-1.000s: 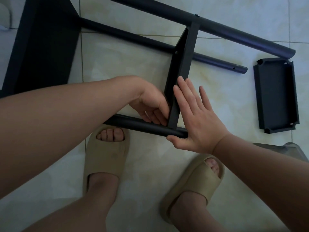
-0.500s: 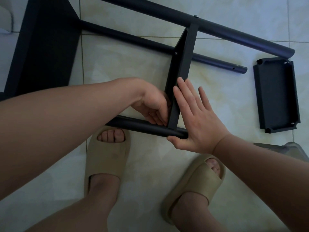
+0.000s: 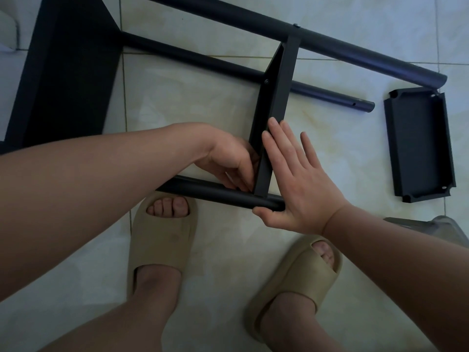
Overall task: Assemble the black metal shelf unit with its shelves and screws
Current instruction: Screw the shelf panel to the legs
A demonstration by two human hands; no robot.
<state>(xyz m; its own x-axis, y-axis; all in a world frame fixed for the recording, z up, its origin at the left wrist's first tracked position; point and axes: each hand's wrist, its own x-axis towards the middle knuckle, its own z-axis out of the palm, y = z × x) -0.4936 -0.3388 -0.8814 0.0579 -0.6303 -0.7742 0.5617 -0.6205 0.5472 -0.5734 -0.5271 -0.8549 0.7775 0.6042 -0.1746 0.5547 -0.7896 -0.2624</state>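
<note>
Shelf unit point(image 3: 203, 62) lies on its side on the tiled floor point(image 3: 193, 118), part built. A wide panel point(image 3: 68, 72) at its left end joins the poles. The middle shelf point(image 3: 278, 97) stands on edge between them, with a screw head point(image 3: 266, 81) showing where it meets the second pole and another point(image 3: 295, 25) on the far pole point(image 3: 355, 53).

The left hand point(image 3: 228, 158) works at the inner corner where that shelf meets the near pole point(image 3: 203, 190). Its fingers are curled tight against the metal, but whether its grip has a screw or only braces the joint I cannot tell. The right hand point(image 3: 302, 184) has no grip on anything: its fingers are straight and flat against the shelf's outer face, with the thumb hooked under the pole's end.

This near corner looks like the step in hand. Left to do, by my reading: the loose shelf point(image 3: 421, 143) lying apart at the right must go onto the bare pole ends, where one hole point(image 3: 354, 104) shows unfilled. Any fourth pole is out of view.
</note>
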